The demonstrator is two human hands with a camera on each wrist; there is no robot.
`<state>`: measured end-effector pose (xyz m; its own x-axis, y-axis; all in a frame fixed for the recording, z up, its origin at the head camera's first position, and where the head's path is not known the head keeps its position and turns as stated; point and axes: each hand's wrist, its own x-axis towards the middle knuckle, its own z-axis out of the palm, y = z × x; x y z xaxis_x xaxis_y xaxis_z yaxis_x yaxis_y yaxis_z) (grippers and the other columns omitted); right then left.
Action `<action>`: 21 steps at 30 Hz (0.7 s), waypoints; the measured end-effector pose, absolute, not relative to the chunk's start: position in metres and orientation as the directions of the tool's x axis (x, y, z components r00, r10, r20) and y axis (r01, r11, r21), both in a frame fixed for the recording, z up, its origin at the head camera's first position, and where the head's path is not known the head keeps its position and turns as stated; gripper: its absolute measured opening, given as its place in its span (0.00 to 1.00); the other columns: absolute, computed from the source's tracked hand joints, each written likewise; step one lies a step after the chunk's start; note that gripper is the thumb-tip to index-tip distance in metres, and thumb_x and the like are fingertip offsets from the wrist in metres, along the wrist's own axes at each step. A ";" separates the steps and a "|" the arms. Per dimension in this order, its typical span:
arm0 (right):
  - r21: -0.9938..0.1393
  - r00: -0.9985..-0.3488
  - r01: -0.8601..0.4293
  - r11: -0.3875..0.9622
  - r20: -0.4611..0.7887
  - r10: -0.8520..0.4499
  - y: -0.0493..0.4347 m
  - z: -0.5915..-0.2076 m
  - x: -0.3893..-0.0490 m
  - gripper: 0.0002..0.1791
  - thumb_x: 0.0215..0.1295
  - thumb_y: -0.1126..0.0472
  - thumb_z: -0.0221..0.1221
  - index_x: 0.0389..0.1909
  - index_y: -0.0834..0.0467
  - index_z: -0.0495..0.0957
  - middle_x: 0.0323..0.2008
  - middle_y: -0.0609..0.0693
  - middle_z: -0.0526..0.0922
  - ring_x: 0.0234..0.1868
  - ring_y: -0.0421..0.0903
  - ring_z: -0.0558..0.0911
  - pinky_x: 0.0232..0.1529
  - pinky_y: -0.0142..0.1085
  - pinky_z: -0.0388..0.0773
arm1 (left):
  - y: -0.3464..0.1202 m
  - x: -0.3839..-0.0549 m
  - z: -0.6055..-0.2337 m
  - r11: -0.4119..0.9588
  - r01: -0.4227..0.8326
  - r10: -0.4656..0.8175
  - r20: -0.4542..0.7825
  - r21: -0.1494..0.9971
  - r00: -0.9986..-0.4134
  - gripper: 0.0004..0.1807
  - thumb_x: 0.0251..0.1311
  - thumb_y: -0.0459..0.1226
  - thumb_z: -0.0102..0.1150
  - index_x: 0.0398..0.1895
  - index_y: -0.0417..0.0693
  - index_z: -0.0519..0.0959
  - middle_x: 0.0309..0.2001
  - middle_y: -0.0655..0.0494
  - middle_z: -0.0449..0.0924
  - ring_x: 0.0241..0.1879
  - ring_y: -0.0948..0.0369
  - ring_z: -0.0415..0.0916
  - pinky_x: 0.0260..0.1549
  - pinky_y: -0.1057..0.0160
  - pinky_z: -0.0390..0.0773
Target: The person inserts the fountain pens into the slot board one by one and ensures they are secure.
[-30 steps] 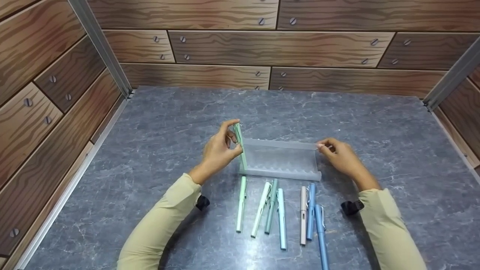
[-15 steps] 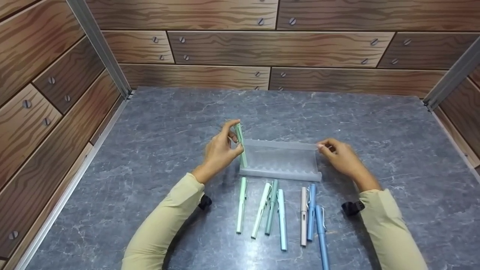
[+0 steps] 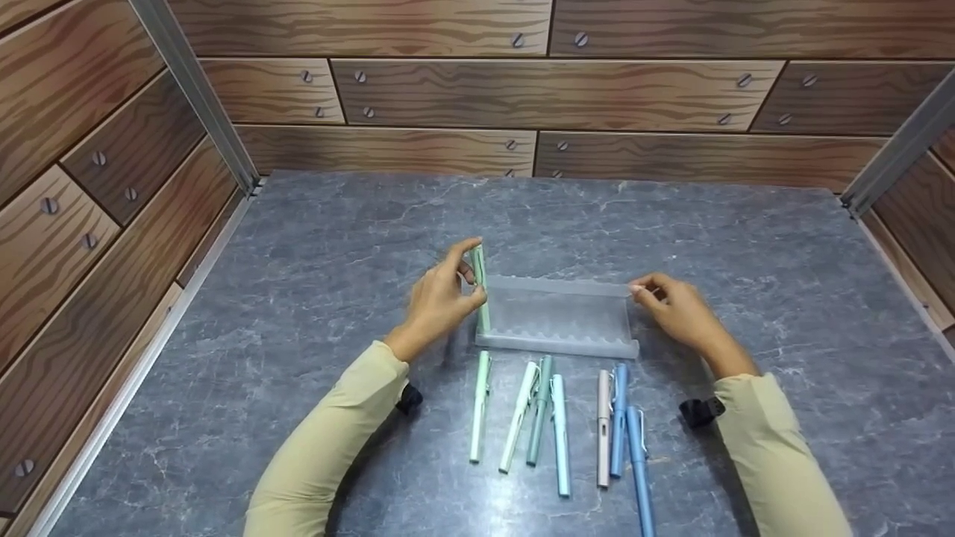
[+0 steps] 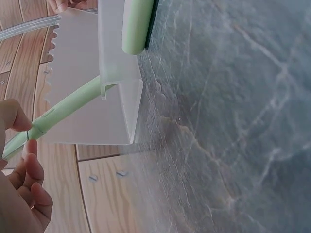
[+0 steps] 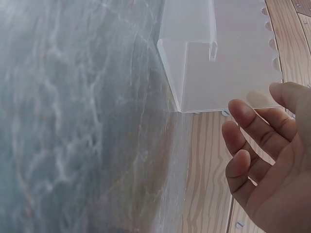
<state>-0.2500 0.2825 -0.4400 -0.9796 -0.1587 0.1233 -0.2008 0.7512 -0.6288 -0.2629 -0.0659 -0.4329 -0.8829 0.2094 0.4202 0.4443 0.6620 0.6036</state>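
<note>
A translucent pen stand (image 3: 556,309) with scalloped edges stands mid-table. My left hand (image 3: 440,298) pinches a light green pen (image 3: 484,309) at the stand's left end, index fingertip at the pen's top. In the left wrist view the lower end of this pen goes behind the stand's front lip (image 4: 109,53). At the opposite end, my right hand (image 3: 671,306) holds the stand's upper right corner between thumb and fingers. One fingertip (image 5: 257,99) shows through the panel in the right wrist view.
In front of the stand lie several capped pens: a light green pen (image 3: 480,410), a pale mint pen (image 3: 518,421), a dark green pen (image 3: 539,418), a light aqua pen (image 3: 560,440), a grey-brown pen (image 3: 603,432) and two blue pens (image 3: 618,425). Wood-patterned walls (image 3: 448,93) enclose the table.
The pen in my left hand has shifted slightly right and stands more upright at the stand's left end. My right hand has stayed at its corner.
</note>
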 end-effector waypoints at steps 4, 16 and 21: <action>-0.628 -0.979 -0.204 0.751 0.127 -0.160 0.283 -0.440 -0.250 0.20 0.73 0.53 0.50 0.48 0.65 0.78 0.40 0.62 0.83 0.42 0.55 0.80 0.39 0.39 0.73 | -0.064 -0.265 -0.433 0.672 0.453 0.230 0.417 0.586 -0.879 0.35 0.52 0.34 0.60 0.67 0.57 0.67 0.31 0.60 0.78 0.19 0.67 0.59 0.18 0.68 0.55; -0.621 -0.975 -0.220 0.753 0.156 -0.156 0.282 -0.441 -0.252 0.18 0.73 0.54 0.51 0.46 0.65 0.79 0.37 0.60 0.84 0.39 0.51 0.80 0.37 0.34 0.73 | -0.058 -0.269 -0.432 0.722 0.452 0.279 0.377 0.523 -0.883 0.37 0.49 0.35 0.62 0.67 0.58 0.67 0.31 0.62 0.79 0.18 0.67 0.58 0.17 0.67 0.58; -0.632 -0.979 -0.204 0.748 0.133 -0.155 0.283 -0.442 -0.252 0.18 0.73 0.54 0.50 0.47 0.66 0.79 0.37 0.60 0.84 0.39 0.49 0.80 0.36 0.32 0.73 | -0.058 -0.269 -0.431 0.735 0.450 0.294 0.360 0.507 -0.885 0.37 0.50 0.36 0.62 0.68 0.59 0.66 0.31 0.62 0.78 0.17 0.66 0.57 0.16 0.67 0.56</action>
